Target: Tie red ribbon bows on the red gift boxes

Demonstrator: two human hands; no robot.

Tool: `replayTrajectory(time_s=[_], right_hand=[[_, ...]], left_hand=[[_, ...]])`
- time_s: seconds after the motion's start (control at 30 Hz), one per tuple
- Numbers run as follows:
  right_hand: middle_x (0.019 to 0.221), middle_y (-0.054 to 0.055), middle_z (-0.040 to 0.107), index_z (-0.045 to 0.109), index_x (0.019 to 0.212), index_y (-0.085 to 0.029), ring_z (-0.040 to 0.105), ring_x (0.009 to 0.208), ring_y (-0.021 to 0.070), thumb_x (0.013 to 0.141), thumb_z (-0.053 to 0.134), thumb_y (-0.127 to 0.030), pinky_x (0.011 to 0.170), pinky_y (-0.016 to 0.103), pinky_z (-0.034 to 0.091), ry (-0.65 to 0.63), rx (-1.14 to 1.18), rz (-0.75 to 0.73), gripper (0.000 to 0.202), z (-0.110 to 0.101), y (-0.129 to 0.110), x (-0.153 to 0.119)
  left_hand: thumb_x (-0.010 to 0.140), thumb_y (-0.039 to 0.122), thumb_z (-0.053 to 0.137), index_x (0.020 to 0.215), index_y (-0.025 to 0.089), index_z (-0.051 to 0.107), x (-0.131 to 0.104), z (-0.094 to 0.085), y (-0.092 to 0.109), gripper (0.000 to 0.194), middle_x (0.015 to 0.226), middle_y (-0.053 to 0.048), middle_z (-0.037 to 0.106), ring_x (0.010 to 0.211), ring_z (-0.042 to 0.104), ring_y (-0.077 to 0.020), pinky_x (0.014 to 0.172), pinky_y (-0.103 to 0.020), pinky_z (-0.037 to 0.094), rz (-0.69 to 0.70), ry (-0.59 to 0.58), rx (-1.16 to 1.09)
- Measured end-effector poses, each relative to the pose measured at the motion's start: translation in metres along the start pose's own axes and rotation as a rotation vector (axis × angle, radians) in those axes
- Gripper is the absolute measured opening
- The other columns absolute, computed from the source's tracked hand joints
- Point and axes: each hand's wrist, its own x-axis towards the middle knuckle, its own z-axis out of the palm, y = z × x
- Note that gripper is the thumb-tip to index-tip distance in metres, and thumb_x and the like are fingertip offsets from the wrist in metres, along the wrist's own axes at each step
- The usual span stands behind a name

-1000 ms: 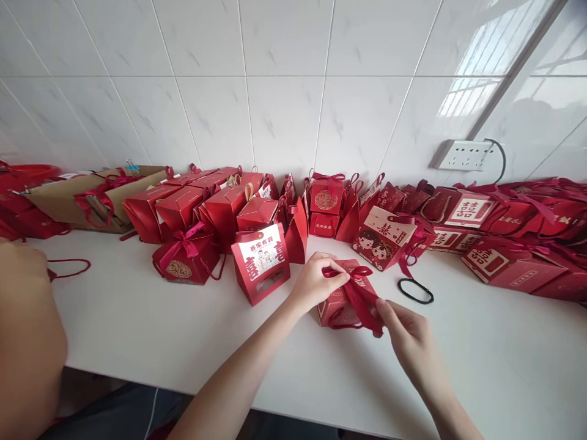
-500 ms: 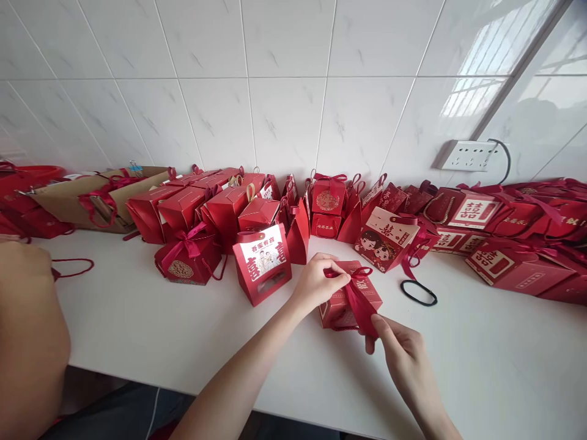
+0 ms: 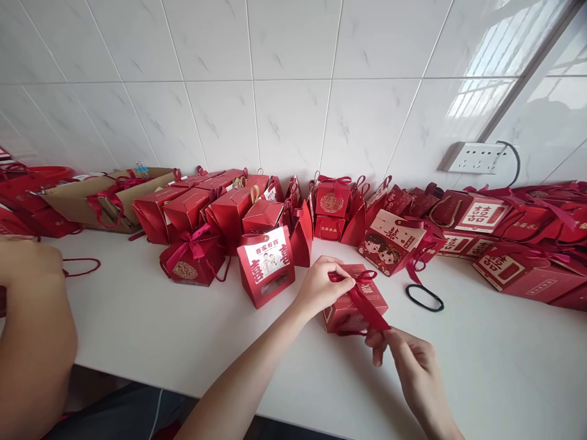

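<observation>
A small red gift box [image 3: 375,293] with pale printed characters rests on the white table in front of me. Across its top runs a dark red ribbon [image 3: 368,310], looped into a bow near the middle. My left hand [image 3: 324,285] is closed in a pinch on the ribbon's bow at the box top. Lower down, my right hand [image 3: 406,354] pinches the ribbon's tail between thumb and finger, stretching it toward me. A red cord handle [image 3: 351,333] hangs at the box's near side.
Several red gift boxes [image 3: 186,211] line the tiled wall, with a windowed box [image 3: 267,263] nearer. A black hair tie [image 3: 424,298] lies right of my box. A brown carton [image 3: 73,205] stands left. Another person's arm [image 3: 39,330] reaches in at the left edge. A power strip [image 3: 479,157] is on the wall.
My right hand has moved slightly down and right, drawing the ribbon tail out straighter. My left hand keeps its pinch at the bow. The whole view has shifted a little.
</observation>
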Motion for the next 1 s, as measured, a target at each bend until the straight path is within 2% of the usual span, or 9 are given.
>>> replayTrajectory(time_s=[0.1,0.2,0.27,0.4,0.5,0.6,0.7,0.83,1.0], right_hand=[[0.046,0.005,0.057,0.066,0.057,-0.019,0.055,0.055,0.0203,0.082,0.037,-0.069,0.068,0.033,0.045,-0.067,0.029,0.084,0.063,0.0,-0.001,-0.002],[0.048,0.006,0.058,0.067,0.06,-0.018,0.058,0.064,0.0231,0.081,0.035,-0.073,0.073,0.034,0.045,-0.11,-0.047,0.144,0.067,0.004,-0.001,-0.004],[0.053,0.006,0.059,0.063,0.056,-0.019,0.057,0.066,0.0218,0.081,0.038,-0.072,0.068,0.031,0.044,-0.1,-0.099,0.14,0.064,0.007,0.0,-0.004],[0.055,0.004,0.054,0.055,0.047,-0.018,0.039,0.048,0.0133,0.079,0.038,-0.074,0.048,0.026,0.033,-0.037,-0.163,0.134,0.066,0.01,-0.005,-0.003],[0.049,0.001,0.042,0.053,0.045,-0.017,0.028,0.045,0.0107,0.079,0.038,-0.073,0.044,0.025,0.026,0.032,-0.168,0.207,0.067,0.012,-0.02,-0.003],[0.046,-0.002,0.034,0.053,0.045,-0.017,0.021,0.044,0.0092,0.081,0.042,-0.063,0.043,0.024,0.021,0.059,-0.171,0.28,0.059,0.015,-0.034,-0.003],[0.046,0.0,0.044,0.054,0.045,-0.018,0.032,0.044,0.0109,0.081,0.044,-0.054,0.044,0.025,0.027,0.019,-0.166,0.26,0.051,0.018,-0.037,-0.002],[0.051,0.006,0.059,0.053,0.043,-0.019,0.056,0.061,0.0196,0.081,0.042,-0.056,0.058,0.027,0.043,-0.089,-0.122,0.206,0.054,0.029,-0.029,-0.004],[0.053,0.006,0.064,0.053,0.046,-0.02,0.059,0.061,0.0199,0.084,0.036,-0.061,0.068,0.03,0.048,-0.143,-0.06,0.236,0.058,0.04,-0.026,-0.01]], left_hand=[[0.07,0.018,0.066,0.066,0.018,0.066,0.0,0.0,0.0,0.004,0.111,-0.006,0.058,0.104,0.059,-0.0192,0.094,-0.029,0.044,0.002,0.005,-0.003],[0.07,0.018,0.067,0.067,0.019,0.066,-0.001,-0.001,0.0,0.004,0.11,-0.006,0.058,0.103,0.059,-0.0194,0.094,-0.029,0.044,0.009,0.008,-0.003],[0.071,0.019,0.066,0.067,0.019,0.067,-0.002,-0.001,0.0,0.003,0.11,-0.006,0.058,0.103,0.059,-0.0195,0.094,-0.03,0.044,0.015,0.01,-0.002],[0.071,0.019,0.067,0.068,0.018,0.067,-0.003,-0.001,0.0,0.003,0.109,-0.007,0.059,0.103,0.06,-0.0202,0.092,-0.03,0.046,0.031,0.002,0.002],[0.07,0.02,0.067,0.068,0.018,0.068,-0.002,-0.001,-0.002,0.003,0.109,-0.007,0.059,0.103,0.06,-0.0208,0.094,-0.031,0.045,0.037,0.004,0.005],[0.07,0.021,0.067,0.069,0.019,0.068,-0.001,-0.001,-0.003,0.003,0.11,-0.007,0.059,0.103,0.059,-0.0206,0.096,-0.032,0.044,0.036,0.001,0.004],[0.071,0.022,0.068,0.069,0.019,0.068,0.0,-0.001,-0.003,0.003,0.11,-0.007,0.059,0.104,0.059,-0.0197,0.096,-0.031,0.044,0.044,-0.006,0.01],[0.071,0.021,0.068,0.069,0.019,0.068,0.001,-0.002,-0.004,0.003,0.109,-0.007,0.06,0.104,0.059,-0.0202,0.097,-0.032,0.043,0.053,-0.004,0.029],[0.071,0.022,0.068,0.07,0.02,0.069,0.002,-0.003,-0.005,0.003,0.11,-0.006,0.059,0.107,0.058,-0.0213,0.101,-0.035,0.039,0.061,-0.008,0.041]])
